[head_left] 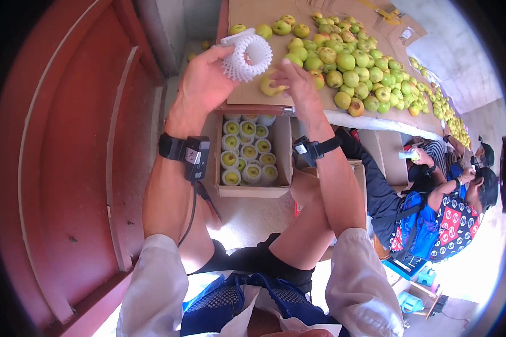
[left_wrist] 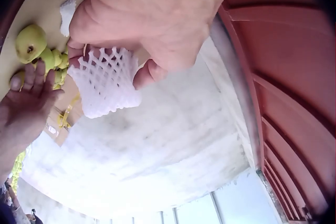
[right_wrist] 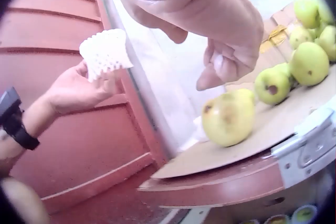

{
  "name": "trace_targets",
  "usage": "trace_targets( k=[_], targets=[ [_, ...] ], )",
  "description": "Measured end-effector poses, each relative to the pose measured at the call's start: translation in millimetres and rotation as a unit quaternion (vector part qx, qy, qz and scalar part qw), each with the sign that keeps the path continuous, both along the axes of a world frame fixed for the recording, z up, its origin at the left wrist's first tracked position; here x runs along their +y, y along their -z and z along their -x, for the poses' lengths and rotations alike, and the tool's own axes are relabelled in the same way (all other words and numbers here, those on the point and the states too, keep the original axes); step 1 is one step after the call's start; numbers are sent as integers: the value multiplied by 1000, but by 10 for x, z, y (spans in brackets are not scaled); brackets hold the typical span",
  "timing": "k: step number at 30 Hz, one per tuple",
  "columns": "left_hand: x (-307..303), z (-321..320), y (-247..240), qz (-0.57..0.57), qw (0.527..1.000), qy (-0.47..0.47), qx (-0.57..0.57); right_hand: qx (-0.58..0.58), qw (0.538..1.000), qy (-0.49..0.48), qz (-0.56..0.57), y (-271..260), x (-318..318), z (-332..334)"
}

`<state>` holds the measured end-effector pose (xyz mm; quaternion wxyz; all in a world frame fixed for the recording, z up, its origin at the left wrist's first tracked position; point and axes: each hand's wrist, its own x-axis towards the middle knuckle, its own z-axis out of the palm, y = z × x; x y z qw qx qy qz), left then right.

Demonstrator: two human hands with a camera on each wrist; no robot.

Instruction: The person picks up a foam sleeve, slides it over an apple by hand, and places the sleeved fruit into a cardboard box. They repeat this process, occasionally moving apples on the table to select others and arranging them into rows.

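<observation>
My left hand [head_left: 207,78] holds up a white foam fruit net [head_left: 247,58] by its side, between thumb and fingers. The net's round mouth gapes, and its lattice wall [left_wrist: 107,85] shows in the left wrist view. My right hand [head_left: 302,92] hovers at the table edge with loosely bent fingers and nothing in them. Just below those fingers, a yellow-green apple [right_wrist: 228,120] with brown marks sits on the cardboard [right_wrist: 189,162]. Beyond it lie more apples [right_wrist: 273,85].
A big heap of apples [head_left: 348,62] covers much of the cardboard-topped table. Under its edge stands a carton [head_left: 253,192] of apples in foam nets. A red panelled door [head_left: 73,140] rises at left. Two people sit at right, one in a patterned vest [head_left: 455,222].
</observation>
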<state>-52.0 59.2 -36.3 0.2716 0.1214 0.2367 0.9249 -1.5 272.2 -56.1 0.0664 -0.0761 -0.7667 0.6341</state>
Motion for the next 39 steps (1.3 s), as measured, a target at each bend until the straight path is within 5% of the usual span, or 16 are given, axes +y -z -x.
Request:
trace_targets(
  k=[6,18,30,39],
  targets=[
    [57,-22,90,-2,996,78,32,-14,907,-173,383,-172,-214,-59],
    [58,-29,131,46,991,93,83,0,888,-166,429,-289,-174,-138],
    [85,20,173,63,986,122,91,-45,858,-278,429,-149,74,-90],
    [92,25,142,100,977,141,128,11,892,-247,377,-120,239,-24]
  ],
)
